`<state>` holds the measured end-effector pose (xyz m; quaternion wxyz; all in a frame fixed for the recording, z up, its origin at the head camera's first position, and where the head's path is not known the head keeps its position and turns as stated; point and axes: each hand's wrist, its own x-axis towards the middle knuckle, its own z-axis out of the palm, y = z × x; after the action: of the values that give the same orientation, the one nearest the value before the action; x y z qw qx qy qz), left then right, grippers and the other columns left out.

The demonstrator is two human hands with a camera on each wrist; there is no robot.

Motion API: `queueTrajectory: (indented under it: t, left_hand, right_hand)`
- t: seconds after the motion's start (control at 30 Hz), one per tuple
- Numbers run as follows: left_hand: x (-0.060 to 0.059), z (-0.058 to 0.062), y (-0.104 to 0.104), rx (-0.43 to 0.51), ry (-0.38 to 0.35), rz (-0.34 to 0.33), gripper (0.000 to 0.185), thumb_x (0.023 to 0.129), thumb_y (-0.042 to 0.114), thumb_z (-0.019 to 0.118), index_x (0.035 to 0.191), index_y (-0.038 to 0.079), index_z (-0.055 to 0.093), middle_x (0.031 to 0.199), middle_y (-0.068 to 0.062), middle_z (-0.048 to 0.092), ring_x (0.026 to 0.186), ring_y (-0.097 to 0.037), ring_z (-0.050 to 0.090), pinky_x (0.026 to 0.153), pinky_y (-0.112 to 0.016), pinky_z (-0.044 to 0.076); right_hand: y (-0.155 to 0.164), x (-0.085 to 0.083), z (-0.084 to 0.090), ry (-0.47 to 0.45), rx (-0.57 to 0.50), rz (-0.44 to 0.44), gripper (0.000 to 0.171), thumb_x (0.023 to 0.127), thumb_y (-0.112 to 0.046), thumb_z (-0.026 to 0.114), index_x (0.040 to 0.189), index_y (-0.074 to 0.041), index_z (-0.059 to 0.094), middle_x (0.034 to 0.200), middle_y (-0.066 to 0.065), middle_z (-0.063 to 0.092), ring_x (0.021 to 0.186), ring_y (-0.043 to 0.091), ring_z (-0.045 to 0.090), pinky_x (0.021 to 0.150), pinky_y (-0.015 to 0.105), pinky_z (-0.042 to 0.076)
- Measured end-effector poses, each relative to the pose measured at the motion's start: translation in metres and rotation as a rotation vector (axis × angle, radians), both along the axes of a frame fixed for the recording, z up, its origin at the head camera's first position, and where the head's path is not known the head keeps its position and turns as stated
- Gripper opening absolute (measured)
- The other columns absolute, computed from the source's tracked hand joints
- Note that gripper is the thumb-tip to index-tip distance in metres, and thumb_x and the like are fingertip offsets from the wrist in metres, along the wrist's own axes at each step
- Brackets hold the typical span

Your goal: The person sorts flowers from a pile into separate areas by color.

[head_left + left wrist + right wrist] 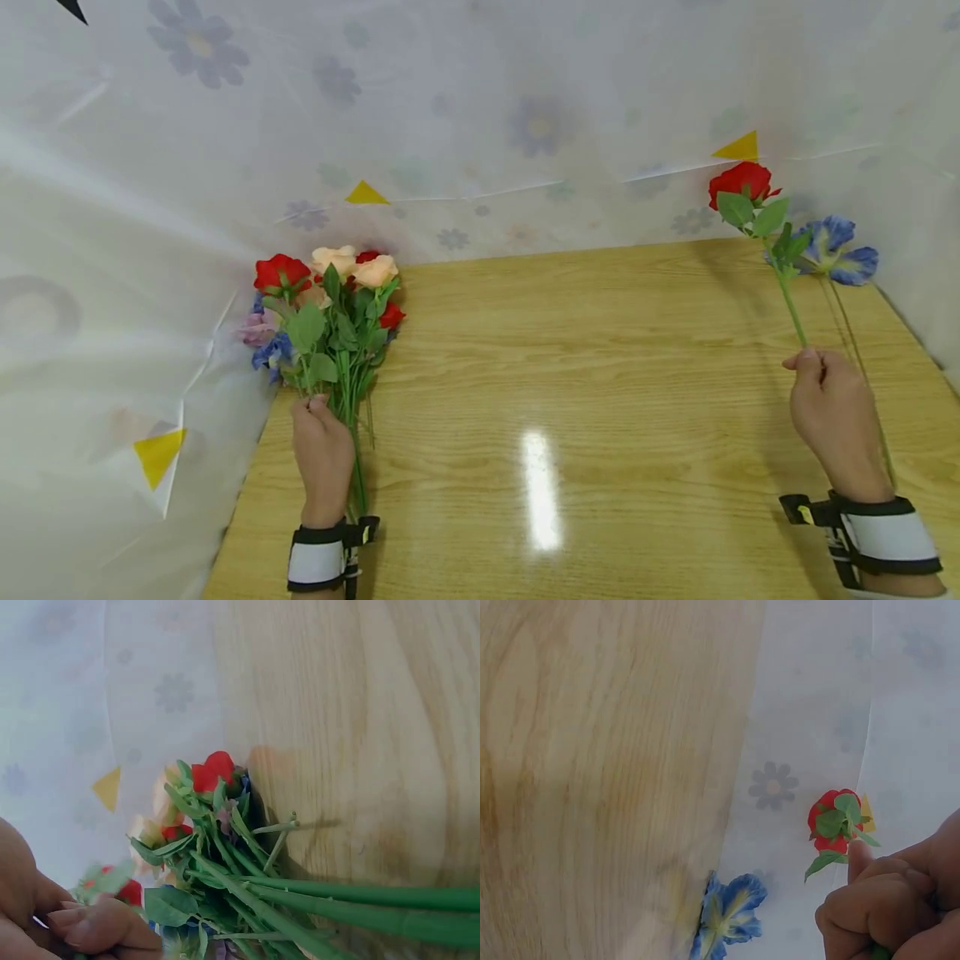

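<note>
At the left side of the table, my left hand (pixel 324 454) pinches the green stem of an artificial red rose (pixel 282 273), whose bloom is partly hidden behind leaves in the left wrist view. Close beside that hand lies a pile of artificial flowers (pixel 345 325), with peach roses (pixel 375 272), more red blooms, blue and pink ones, and long green stems. On the right, my right hand (pixel 836 425) grips another red rose (pixel 742 185) by its stem, bloom pointing away from me. Under and beside it a blue flower (pixel 851 254) lies on the table.
The wooden table (pixel 570 375) stretches between the two hands, with a bright reflection near its front. White flower-printed sheeting (pixel 465 108) hangs behind and along the sides, marked with yellow triangles (pixel 367 193).
</note>
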<state>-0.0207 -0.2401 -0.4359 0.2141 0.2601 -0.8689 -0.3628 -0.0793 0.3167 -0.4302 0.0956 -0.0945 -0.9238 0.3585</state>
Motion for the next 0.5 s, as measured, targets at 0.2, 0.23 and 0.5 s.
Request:
queueTrajectory:
  t: [0.2, 0.23, 0.5]
  left_hand:
    - [0.002, 0.003, 0.005, -0.009, 0.093, 0.04, 0.048, 0.108, 0.034, 0.021, 0.112, 0.001, 0.055, 0.068, -0.009, 0.043, 0.049, -0.021, 0.034, 0.048, -0.031, 0.03]
    - [0.002, 0.003, 0.006, -0.006, 0.109, 0.045, 0.048, 0.108, 0.035, 0.021, 0.111, 0.001, 0.055, 0.069, -0.01, 0.044, 0.049, -0.021, 0.034, 0.048, -0.03, 0.03]
    - [-0.003, 0.013, 0.015, 0.072, 0.27, 0.031, 0.049, 0.108, 0.036, 0.027, 0.105, -0.002, 0.057, 0.085, -0.011, 0.051, 0.06, -0.019, 0.033, 0.059, -0.029, 0.028]
  right_hand:
    - [0.004, -0.002, -0.01, -0.059, 0.068, 0.057, 0.057, 0.106, -0.03, 0.017, 0.116, 0.01, 0.056, 0.061, 0.013, 0.044, 0.039, 0.02, 0.032, 0.037, 0.033, 0.029]
    - [0.005, -0.002, -0.012, -0.074, 0.074, 0.071, 0.057, 0.106, -0.03, 0.017, 0.116, 0.01, 0.056, 0.061, 0.012, 0.044, 0.04, 0.019, 0.032, 0.037, 0.033, 0.03]
    - [0.007, -0.004, -0.023, -0.123, 0.086, 0.115, 0.053, 0.106, -0.024, 0.019, 0.115, 0.011, 0.057, 0.065, 0.011, 0.045, 0.046, 0.02, 0.036, 0.044, 0.033, 0.03]
